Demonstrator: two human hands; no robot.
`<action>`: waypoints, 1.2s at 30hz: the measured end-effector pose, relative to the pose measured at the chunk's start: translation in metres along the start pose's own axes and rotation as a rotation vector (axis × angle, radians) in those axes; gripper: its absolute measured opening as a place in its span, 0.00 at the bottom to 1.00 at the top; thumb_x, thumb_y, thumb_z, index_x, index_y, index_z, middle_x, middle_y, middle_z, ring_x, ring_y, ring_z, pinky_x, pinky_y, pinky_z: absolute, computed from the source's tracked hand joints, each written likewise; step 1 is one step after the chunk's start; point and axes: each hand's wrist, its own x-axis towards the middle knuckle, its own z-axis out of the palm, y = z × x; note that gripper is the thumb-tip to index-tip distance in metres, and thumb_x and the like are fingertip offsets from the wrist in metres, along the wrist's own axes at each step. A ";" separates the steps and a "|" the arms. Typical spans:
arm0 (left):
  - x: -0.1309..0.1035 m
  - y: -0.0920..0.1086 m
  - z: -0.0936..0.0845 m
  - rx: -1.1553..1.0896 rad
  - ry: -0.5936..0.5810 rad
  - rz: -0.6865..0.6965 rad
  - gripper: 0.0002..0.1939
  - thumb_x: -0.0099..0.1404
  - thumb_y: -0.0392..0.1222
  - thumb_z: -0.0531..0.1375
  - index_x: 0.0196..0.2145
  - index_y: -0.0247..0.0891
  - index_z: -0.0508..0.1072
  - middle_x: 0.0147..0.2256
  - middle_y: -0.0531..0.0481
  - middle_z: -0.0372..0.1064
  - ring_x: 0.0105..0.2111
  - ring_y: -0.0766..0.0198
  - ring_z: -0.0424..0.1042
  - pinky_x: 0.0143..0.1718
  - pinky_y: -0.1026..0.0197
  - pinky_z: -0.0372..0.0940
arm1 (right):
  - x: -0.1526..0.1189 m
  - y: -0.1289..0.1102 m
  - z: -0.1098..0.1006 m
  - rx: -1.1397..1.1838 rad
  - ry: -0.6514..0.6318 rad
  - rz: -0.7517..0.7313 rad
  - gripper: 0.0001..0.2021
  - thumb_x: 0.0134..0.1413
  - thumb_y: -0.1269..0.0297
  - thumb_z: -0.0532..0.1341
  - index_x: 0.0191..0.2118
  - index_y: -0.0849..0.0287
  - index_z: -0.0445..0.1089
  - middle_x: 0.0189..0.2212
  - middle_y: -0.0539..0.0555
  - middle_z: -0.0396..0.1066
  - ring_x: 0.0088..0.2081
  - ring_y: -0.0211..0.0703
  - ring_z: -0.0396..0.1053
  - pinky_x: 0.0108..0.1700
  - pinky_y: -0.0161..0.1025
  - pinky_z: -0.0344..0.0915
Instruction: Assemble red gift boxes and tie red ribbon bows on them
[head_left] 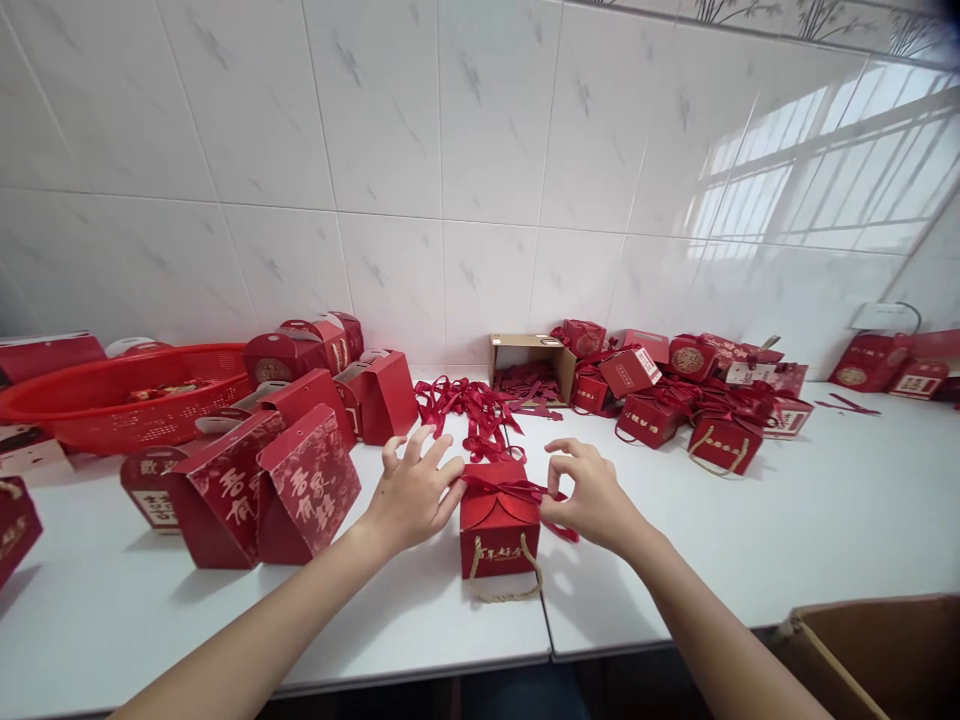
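A small red gift box (499, 545) with gold lettering stands upright in front of me, its twisted rope handle (506, 597) hanging down the near side. Across its top runs a dark red ribbon (510, 487). My left hand (416, 490) is at the box's left edge, thumb and index finger pinched on one side of the ribbon, the other fingers raised. On the right, my right hand (589, 495) pinches the ribbon's other side between thumb and index finger. A loop or tail of ribbon hangs beside the box, under my right fingers.
Loose red ribbons (469, 410) lie behind the box, beside an open carton (531, 345) of dark red pieces. Tall red boxes (307, 490) and a red plastic basket (67, 375) stand left. Several ribboned boxes (652, 415) are piled right. A cardboard box (877, 650) sits at front right.
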 end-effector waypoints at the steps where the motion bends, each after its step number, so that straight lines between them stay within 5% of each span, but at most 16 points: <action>1: 0.000 0.001 0.001 -0.066 -0.020 -0.037 0.08 0.62 0.39 0.54 0.32 0.42 0.73 0.49 0.42 0.67 0.56 0.41 0.53 0.53 0.35 0.42 | 0.000 0.000 0.000 0.003 -0.002 -0.004 0.05 0.39 0.71 0.61 0.21 0.58 0.63 0.49 0.55 0.65 0.53 0.54 0.59 0.52 0.55 0.50; 5: 0.003 -0.002 0.003 -0.344 -0.115 -0.149 0.10 0.64 0.43 0.52 0.29 0.41 0.70 0.46 0.46 0.68 0.51 0.50 0.59 0.52 0.41 0.51 | 0.001 0.004 0.000 0.109 -0.002 -0.020 0.06 0.40 0.71 0.60 0.29 0.55 0.64 0.47 0.55 0.65 0.53 0.53 0.60 0.53 0.55 0.51; 9: 0.004 -0.010 0.001 -0.415 -0.166 -0.085 0.19 0.69 0.46 0.45 0.28 0.40 0.70 0.47 0.46 0.67 0.46 0.59 0.64 0.48 0.55 0.60 | 0.001 0.009 0.001 0.189 0.036 0.018 0.12 0.38 0.71 0.59 0.34 0.54 0.62 0.52 0.57 0.59 0.57 0.54 0.56 0.54 0.53 0.53; 15: 0.000 -0.014 -0.002 -0.326 -0.133 -0.036 0.13 0.66 0.46 0.52 0.30 0.41 0.72 0.47 0.43 0.64 0.54 0.48 0.53 0.55 0.37 0.44 | -0.003 0.008 0.004 0.118 0.041 0.032 0.15 0.37 0.72 0.60 0.36 0.53 0.62 0.59 0.57 0.53 0.61 0.56 0.50 0.56 0.58 0.50; 19: 0.002 -0.013 -0.004 -0.452 -0.162 -0.157 0.13 0.65 0.48 0.52 0.29 0.41 0.71 0.50 0.44 0.64 0.56 0.48 0.53 0.56 0.38 0.45 | -0.003 0.012 0.001 0.240 -0.012 0.033 0.16 0.39 0.72 0.60 0.38 0.53 0.65 0.58 0.57 0.57 0.61 0.54 0.53 0.58 0.55 0.51; 24: 0.000 -0.019 -0.013 -0.803 -0.149 -0.203 0.16 0.62 0.44 0.55 0.48 0.45 0.64 0.53 0.46 0.63 0.54 0.56 0.61 0.49 0.55 0.60 | 0.002 0.010 -0.005 0.533 0.014 0.109 0.15 0.53 0.55 0.59 0.46 0.51 0.67 0.55 0.56 0.63 0.58 0.52 0.60 0.55 0.52 0.59; 30: -0.004 0.000 -0.017 -0.669 -0.089 -0.184 0.09 0.58 0.46 0.61 0.35 0.41 0.69 0.36 0.50 0.67 0.37 0.61 0.65 0.39 0.59 0.61 | 0.011 -0.015 0.010 0.172 -0.032 -0.156 0.10 0.51 0.60 0.63 0.41 0.49 0.76 0.58 0.58 0.59 0.63 0.56 0.51 0.59 0.59 0.49; 36: -0.002 0.017 -0.005 -0.735 -0.048 -0.252 0.06 0.61 0.43 0.59 0.30 0.39 0.73 0.31 0.51 0.68 0.31 0.64 0.66 0.32 0.62 0.61 | 0.017 -0.028 0.022 -0.012 -0.047 -0.208 0.04 0.52 0.63 0.63 0.31 0.52 0.77 0.55 0.59 0.63 0.59 0.56 0.55 0.54 0.60 0.51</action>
